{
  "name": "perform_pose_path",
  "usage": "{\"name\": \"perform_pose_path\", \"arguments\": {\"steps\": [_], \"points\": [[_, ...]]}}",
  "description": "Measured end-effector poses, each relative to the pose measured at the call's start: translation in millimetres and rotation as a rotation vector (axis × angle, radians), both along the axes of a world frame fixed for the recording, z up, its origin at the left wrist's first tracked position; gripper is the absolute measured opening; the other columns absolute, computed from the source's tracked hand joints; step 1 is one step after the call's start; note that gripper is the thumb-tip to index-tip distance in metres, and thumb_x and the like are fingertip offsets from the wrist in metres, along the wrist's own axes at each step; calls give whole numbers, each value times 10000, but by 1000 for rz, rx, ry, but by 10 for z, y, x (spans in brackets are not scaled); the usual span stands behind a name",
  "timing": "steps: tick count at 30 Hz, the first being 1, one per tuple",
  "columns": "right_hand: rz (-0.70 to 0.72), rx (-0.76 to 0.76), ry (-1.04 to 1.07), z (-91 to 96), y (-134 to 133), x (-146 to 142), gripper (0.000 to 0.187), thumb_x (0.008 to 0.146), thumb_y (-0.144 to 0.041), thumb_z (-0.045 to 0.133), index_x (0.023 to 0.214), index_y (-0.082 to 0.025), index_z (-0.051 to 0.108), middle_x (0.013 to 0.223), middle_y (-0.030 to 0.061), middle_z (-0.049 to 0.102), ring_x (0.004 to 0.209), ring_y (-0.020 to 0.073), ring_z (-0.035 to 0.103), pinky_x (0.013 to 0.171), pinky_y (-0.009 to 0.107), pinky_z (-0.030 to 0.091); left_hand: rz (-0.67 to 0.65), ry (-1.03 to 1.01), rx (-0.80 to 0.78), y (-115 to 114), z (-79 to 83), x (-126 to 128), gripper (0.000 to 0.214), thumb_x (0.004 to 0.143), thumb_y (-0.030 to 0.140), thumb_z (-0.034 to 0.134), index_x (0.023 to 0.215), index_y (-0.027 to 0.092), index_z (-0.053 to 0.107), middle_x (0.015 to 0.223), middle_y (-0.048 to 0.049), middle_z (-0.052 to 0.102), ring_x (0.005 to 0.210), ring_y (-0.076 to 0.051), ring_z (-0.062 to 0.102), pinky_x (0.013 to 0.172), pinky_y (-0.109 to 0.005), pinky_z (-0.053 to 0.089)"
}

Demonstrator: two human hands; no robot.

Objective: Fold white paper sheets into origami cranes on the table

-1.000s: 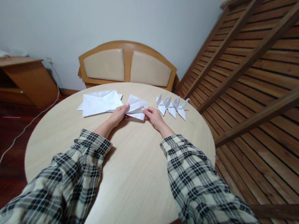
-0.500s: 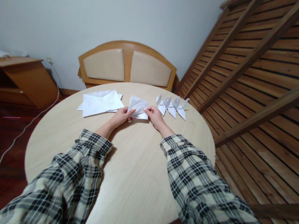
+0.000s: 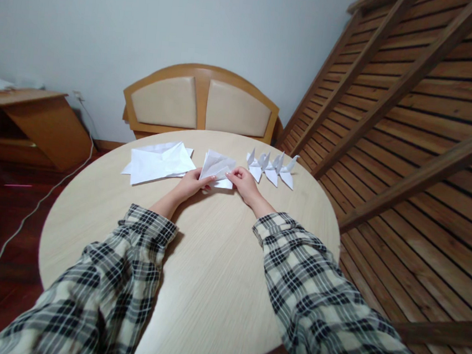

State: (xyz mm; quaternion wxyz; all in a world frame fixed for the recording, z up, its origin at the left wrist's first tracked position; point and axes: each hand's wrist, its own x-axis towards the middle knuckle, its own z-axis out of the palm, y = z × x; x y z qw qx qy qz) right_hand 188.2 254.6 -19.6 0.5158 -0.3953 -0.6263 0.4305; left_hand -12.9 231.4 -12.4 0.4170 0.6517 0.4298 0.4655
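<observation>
A small sheet of white folded paper (image 3: 217,166) is held between my two hands, just above the round table. My left hand (image 3: 192,185) grips its left side, thumb on top and fingers underneath. At the right edge, my right hand (image 3: 243,183) pinches the paper between thumb and fingers. Several white paper cranes (image 3: 277,169) stand in a row to the right of my right hand. Left of the folded paper lies a loose stack of white paper sheets (image 3: 157,164), close to my left hand.
The round pale wooden table (image 3: 210,274) fills the middle. Behind it stands a headboard (image 3: 201,104) with cream panels against the wall. A slatted wooden frame (image 3: 412,121) leans at the right. On the left are a wooden desk (image 3: 48,131) and a white cable (image 3: 18,228) on the floor.
The paper has shifted very slightly to the left, and my left thumb has slid a little lower on it. Both hands keep their hold; the cranes and stack are unchanged.
</observation>
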Motion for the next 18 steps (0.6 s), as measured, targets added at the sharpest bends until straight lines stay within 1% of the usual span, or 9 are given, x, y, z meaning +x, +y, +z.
{"name": "perform_pose_path", "arguments": {"steps": [4, 11, 18], "points": [[19, 21, 4, -3, 9, -7, 277, 726, -425, 688, 718, -222, 501, 650, -43, 515, 613, 137, 486, 576, 267, 360, 2, -18, -3, 26, -35, -17, 323, 798, 420, 726, 934, 129, 690, 766, -83, 661, 609, -143, 576, 543, -256, 461], [4, 14, -10, -19, 14, -5, 268, 714, -412, 693, 708, -212, 515, 676, -39, 528, 648, 135, 489, 618, 270, 382, 9, -34, -17, 62, -80, -42, 258, 796, 387, 719, 854, 140, 675, 713, -69, 639, 578, -137, 550, 511, -253, 430], [6, 39, -9, -55, 46, -8, 252, 713, -373, 693, 721, -218, 495, 686, -43, 517, 657, 134, 493, 613, 266, 388, 16, -25, -26, 48, -65, -32, 232, 798, 379, 715, 809, 153, 667, 678, -61, 620, 552, -131, 524, 491, -253, 403]]}}
